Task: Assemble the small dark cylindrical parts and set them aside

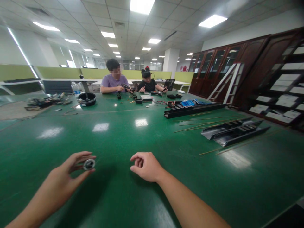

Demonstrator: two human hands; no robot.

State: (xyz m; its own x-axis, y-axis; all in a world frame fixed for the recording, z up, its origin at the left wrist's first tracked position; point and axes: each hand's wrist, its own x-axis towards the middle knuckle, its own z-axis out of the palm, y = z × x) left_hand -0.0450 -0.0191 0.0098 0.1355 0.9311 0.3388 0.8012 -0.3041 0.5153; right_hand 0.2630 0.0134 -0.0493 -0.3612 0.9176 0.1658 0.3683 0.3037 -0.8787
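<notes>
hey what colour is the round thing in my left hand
The round thing is pale grey around a dark middle, shown in the head view.

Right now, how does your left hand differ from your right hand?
The left hand pinches a small round thing; the right hand shows nothing held. The left hand forms a wide arc around it, while the right hand curls loosely inward. Both are bare, at the green table.
</notes>
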